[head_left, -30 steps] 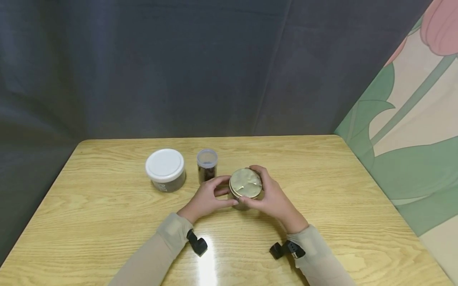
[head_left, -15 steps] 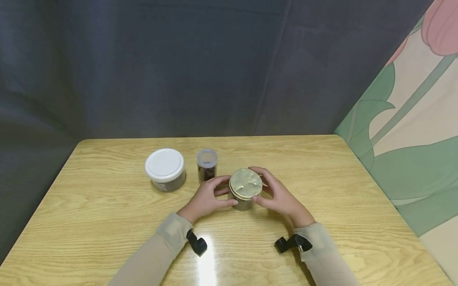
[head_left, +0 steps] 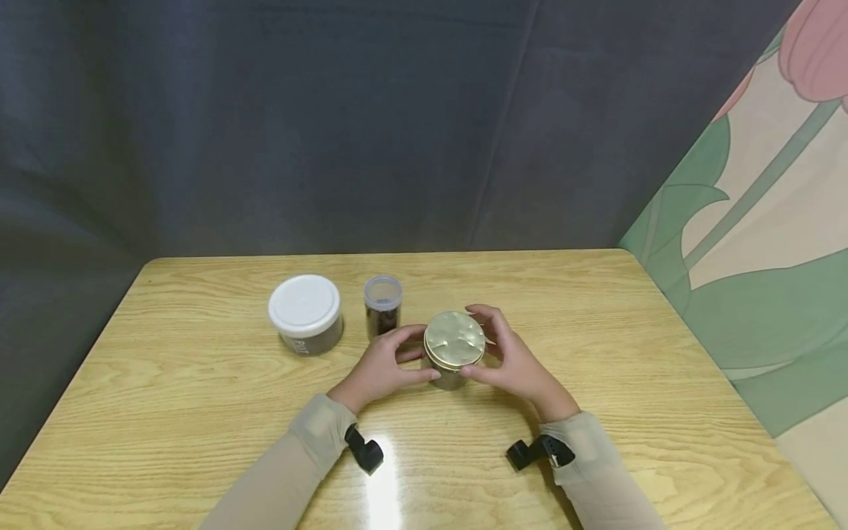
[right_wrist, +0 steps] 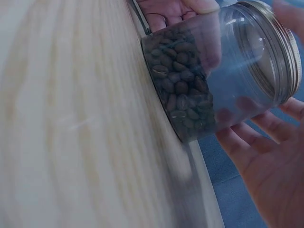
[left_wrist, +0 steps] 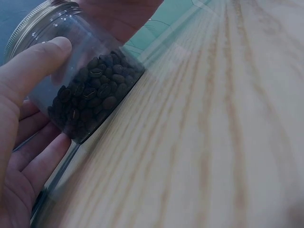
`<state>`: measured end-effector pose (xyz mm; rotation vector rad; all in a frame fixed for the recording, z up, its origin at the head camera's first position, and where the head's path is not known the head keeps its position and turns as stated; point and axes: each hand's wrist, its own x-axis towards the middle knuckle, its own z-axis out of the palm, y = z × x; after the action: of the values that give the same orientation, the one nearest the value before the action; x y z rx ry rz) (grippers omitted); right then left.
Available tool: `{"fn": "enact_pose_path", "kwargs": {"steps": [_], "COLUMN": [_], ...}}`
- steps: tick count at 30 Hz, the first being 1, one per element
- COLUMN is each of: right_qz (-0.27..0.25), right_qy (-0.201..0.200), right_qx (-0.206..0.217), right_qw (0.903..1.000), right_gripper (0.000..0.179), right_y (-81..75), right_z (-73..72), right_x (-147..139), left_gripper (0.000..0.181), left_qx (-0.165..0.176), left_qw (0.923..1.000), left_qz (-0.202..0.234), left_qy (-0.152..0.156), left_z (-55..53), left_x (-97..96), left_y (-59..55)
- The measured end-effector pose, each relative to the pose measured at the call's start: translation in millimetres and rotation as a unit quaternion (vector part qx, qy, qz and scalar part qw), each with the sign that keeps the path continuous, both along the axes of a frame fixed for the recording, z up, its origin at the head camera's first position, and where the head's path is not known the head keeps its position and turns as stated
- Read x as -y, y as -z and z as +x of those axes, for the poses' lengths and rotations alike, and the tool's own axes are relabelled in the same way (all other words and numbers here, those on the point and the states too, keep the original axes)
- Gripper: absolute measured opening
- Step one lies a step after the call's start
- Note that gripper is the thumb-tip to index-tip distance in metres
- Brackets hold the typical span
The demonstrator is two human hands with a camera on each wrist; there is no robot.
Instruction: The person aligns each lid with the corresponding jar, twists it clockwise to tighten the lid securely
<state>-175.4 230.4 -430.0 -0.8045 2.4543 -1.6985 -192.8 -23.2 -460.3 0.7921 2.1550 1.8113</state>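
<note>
A clear jar (head_left: 448, 380) stands upright on the wooden table, partly filled with dark roasted coffee beans (left_wrist: 97, 88). On its top sits a gold metal lid (head_left: 454, 338) with a dented surface. My left hand (head_left: 380, 369) holds the jar's body from the left, the thumb (left_wrist: 45, 59) in front and the other fingers behind and below. From the right, my right hand (head_left: 520, 368) curves round the lid, its thumb at the near rim and its fingertips at the far side. In the right wrist view, fingers (right_wrist: 273, 126) lie along the jar's neck and lid edge.
Left of the jar stands a grey tub (head_left: 314, 341) with a white lid. Between them, just behind my left hand, is a narrow clear canister (head_left: 383, 318) with dark contents. A dark curtain (head_left: 371, 132) hangs behind the table (head_left: 165, 383), and a floral-patterned cloth (head_left: 775, 294) is at the right.
My right hand loosened and swung a little to the right round the lid, then came back slightly onto its rim. The left hand and jar stay in place.
</note>
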Motion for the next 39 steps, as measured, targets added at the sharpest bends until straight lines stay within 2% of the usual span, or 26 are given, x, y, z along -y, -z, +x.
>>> {"fn": "enact_pose_path", "kwargs": {"steps": [3,9,18,31,35,39], "right_qz": [0.0,0.011,0.002,-0.018,-0.018,-0.007], "right_qy": [-0.017,-0.029,-0.027,0.013,0.01,-0.008], "right_qx": [-0.009,-0.021,0.007,0.019,0.011,-0.015], "right_qw": [0.9998,0.9993,0.9996,0.9996,0.9997,0.9998], "right_gripper": [0.087,0.076,0.074,0.079,0.081,0.076], "right_y": [-0.4,0.9,-1.2,-0.6,0.2,2.6], "right_z": [-0.3,-1.5,-0.7,1.2,1.2,-0.1], "right_x": [-1.1,-2.4,-3.0,3.8,2.8,0.0], "left_gripper": [0.071,0.071,0.071,0.072,0.071,0.072], "left_qx": [0.002,0.01,0.017,0.022,0.02,0.019], "left_qw": [1.0,0.9999,0.9998,0.9998,0.9998,0.9998], "left_qz": [-0.002,-0.002,-0.002,-0.001,-0.001,-0.006], "left_qy": [-0.002,-0.005,-0.004,-0.002,-0.002,-0.004], "left_z": [0.2,0.1,-0.3,-1.4,-0.9,-0.2], "left_x": [0.2,0.5,0.4,1.1,0.8,0.8], "left_y": [0.0,0.1,-1.9,1.4,0.0,-1.6]}}
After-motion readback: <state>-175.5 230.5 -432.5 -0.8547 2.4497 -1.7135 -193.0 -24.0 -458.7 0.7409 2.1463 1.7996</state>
